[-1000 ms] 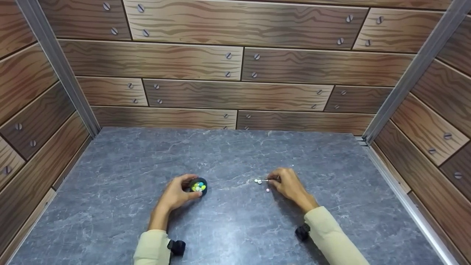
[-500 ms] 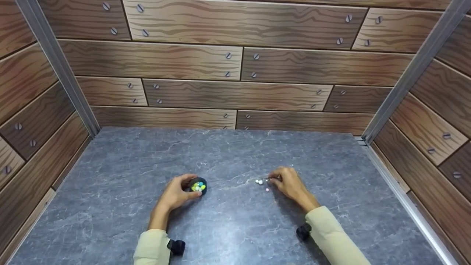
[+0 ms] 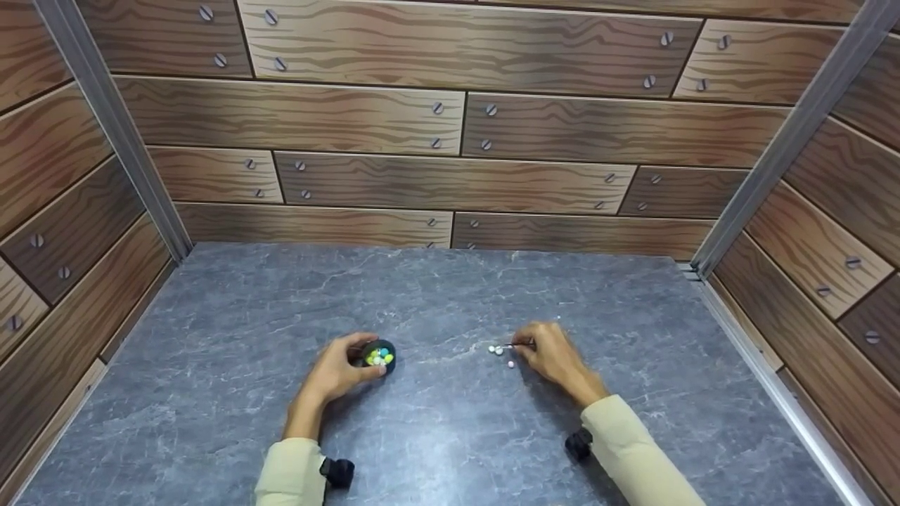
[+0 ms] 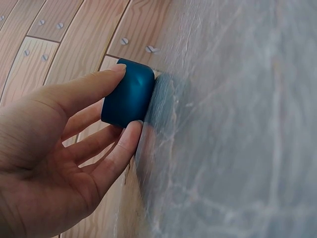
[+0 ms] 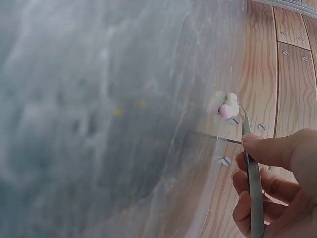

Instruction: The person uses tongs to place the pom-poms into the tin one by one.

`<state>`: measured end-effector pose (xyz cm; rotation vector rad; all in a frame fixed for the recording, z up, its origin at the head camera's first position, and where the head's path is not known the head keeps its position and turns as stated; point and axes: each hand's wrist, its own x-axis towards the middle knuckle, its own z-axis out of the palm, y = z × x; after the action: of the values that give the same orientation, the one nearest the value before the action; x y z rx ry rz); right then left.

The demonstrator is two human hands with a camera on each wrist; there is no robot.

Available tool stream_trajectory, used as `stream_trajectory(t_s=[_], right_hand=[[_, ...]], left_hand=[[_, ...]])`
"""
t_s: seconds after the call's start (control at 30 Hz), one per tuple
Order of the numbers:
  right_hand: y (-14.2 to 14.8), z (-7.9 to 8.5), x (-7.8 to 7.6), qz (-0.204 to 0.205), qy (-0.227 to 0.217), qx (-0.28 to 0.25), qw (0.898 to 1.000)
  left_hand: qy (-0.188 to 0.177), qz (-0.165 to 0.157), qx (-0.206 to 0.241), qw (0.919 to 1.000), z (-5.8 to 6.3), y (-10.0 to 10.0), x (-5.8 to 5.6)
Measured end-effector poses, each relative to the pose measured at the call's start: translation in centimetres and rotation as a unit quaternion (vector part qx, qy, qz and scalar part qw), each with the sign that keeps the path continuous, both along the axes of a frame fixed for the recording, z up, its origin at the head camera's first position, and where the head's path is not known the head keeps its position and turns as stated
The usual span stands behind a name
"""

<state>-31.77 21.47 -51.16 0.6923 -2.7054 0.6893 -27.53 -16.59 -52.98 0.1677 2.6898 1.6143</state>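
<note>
With 12 o'clock at the back wall, the left hand [image 3: 334, 369] holds a small, round, shiny blue-green cup [image 4: 136, 91] that stands on the flat grey table with pale streaks [image 3: 436, 295]. Its thumb is on one side and its fingers are on the other. Inside the cup sit little yellow, white and blue balls [image 3: 380, 356]. The right hand [image 3: 552, 355], at 3 o'clock from the cup, pinches thin silver metal tweezers [image 5: 254, 193]. Their tips point to 9 o'clock, at two small, round white balls [image 3: 495, 350] lying side by side on the table. I cannot tell if the tips touch them. A small, round pink ball [image 3: 511, 365] lies near those two, at about 4 o'clock. Both arms come in from below, in cream sleeves [image 3: 288, 471], each with a black camera [image 3: 339, 473] at the wrist.
</note>
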Motion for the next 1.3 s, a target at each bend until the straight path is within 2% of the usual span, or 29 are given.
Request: stream_trajectory(t_s=[0.3,0.67,1.0,1.3], right_hand=[[-0.35,-0.03,-0.14,-0.004,-0.018,-0.015,1.0],[-0.32,-0.08,-0.23,0.015,0.011,-0.009,1.0],[-0.35,-0.27,-0.12,0.01,0.0,0.012,1.0],[-0.45,0.01,-0.23,0.016,0.002,-0.012,1.0]], left_hand=[[0.004,0.003,-0.006,1.0,-0.02,-0.01,0.01],[0.001,0.007,-0.005,1.0,-0.04,0.05,0.02],[-0.003,0.004,-0.002,1.0,0.04,0.06,0.11],[-0.005,0.0,0.0,1.0,0.09,-0.01,0.08]])
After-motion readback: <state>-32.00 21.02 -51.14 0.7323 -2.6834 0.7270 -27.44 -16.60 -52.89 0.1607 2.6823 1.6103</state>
